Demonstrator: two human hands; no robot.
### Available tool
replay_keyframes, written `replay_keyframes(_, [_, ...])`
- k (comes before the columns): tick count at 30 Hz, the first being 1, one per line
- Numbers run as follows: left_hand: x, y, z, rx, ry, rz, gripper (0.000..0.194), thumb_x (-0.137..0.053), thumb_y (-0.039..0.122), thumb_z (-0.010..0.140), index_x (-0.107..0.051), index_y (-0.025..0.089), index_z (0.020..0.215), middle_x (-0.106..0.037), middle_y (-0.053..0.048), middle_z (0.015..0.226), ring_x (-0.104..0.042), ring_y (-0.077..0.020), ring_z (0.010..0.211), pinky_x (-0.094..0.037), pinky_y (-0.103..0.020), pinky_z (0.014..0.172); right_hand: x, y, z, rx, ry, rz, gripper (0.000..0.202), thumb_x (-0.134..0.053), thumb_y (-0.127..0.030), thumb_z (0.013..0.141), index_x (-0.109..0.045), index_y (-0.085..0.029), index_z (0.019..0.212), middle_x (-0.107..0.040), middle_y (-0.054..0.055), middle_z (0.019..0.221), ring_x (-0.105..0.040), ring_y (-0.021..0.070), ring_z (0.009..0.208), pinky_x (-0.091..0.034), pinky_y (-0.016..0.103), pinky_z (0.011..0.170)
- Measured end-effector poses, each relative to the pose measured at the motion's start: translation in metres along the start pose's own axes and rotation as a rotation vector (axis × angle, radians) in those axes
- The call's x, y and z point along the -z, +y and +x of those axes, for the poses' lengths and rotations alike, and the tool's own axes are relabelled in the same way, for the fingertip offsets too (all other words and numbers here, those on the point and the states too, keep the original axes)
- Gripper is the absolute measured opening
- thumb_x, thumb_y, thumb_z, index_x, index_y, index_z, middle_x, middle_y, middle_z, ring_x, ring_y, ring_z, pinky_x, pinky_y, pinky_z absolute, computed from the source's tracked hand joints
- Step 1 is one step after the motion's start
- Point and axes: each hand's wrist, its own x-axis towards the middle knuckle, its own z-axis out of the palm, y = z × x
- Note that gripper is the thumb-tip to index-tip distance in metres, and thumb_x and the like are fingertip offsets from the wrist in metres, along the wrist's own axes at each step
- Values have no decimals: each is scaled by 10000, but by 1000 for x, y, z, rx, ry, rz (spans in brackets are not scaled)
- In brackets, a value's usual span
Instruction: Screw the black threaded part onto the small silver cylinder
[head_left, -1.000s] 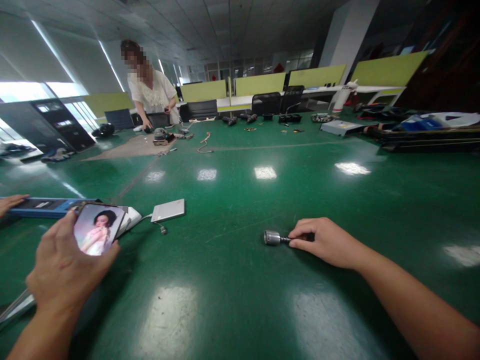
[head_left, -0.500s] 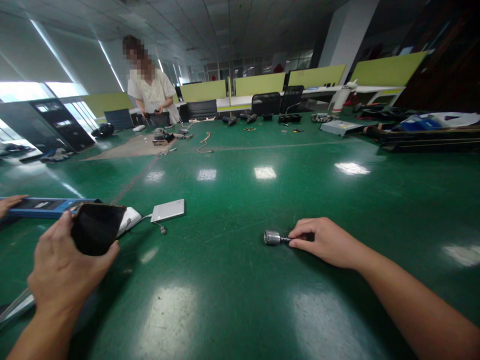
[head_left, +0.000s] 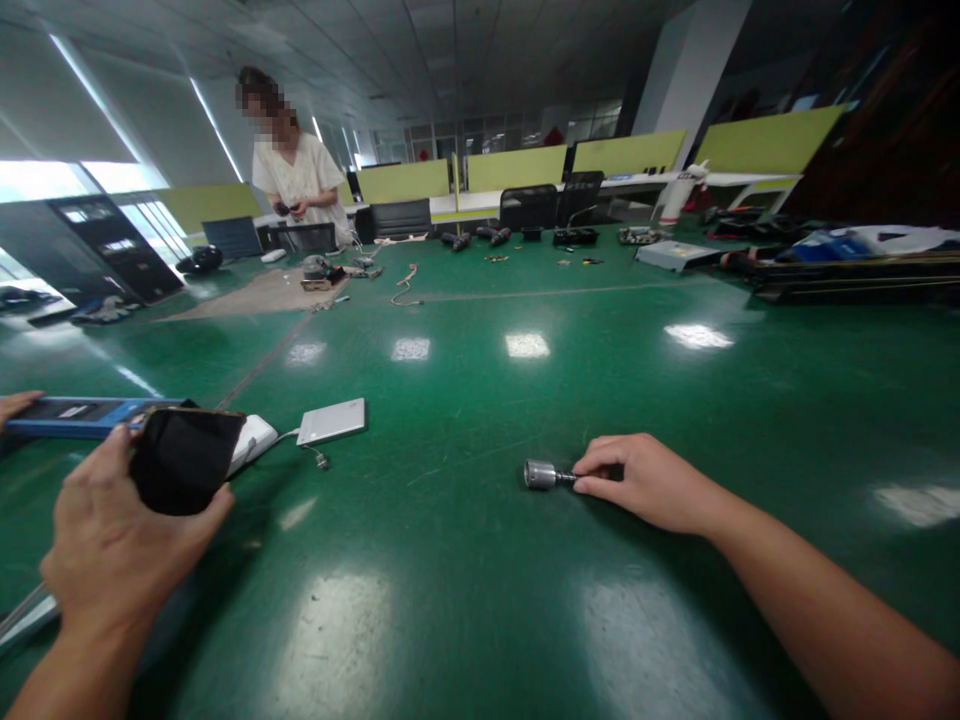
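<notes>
My left hand (head_left: 112,545) is wrapped around a smartphone (head_left: 184,462), held tilted above the bench with its dark face showing. At the right, the fingertips of my right hand (head_left: 637,480) pinch the thin shank of a metal hole saw (head_left: 540,475). Its round, cup-shaped head points left, and it lies on or just above the green bench top; the exact contact cannot be made out. A white device (head_left: 253,440), partly hidden by the phone, and a silver power bank (head_left: 331,421) with a short cable lie beyond my left hand.
A long blue case (head_left: 90,415) lies at the left, with another person's hand (head_left: 16,404) at its end. Across the green bench (head_left: 450,380) stands a co-worker (head_left: 300,185). Power drills (head_left: 491,235), a grey metal box (head_left: 679,255) and black profiles (head_left: 847,280) lie along the far side.
The view has shifted slightly, moving things a little left. Both hands keep their holds. The co-worker's hands have come closer together.
</notes>
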Motion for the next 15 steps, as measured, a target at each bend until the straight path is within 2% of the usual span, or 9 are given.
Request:
replay_keyframes(7, [-1, -9, 4, 19, -84, 53, 1028, -628, 580, 695, -256, 113, 1532, -411, -214, 1500, -397, -426, 1363, -386, -622, 1059, 1, -1, -1, 3, 3, 18, 212, -624, -380, 846, -764, -221, 853, -684, 35, 807, -624, 170, 725, -444, 298, 676])
replay_keyframes(15, [-3, -11, 4, 6, -72, 60, 1034, -619, 579, 678, -264, 106, 1526, -419, -225, 1487, -411, -432, 1349, -396, -617, 1055, 1, -1, -1, 3, 8, 8, 208, -628, -374, 842, -767, -219, 849, -684, 38, 801, -622, 173, 723, -441, 298, 676])
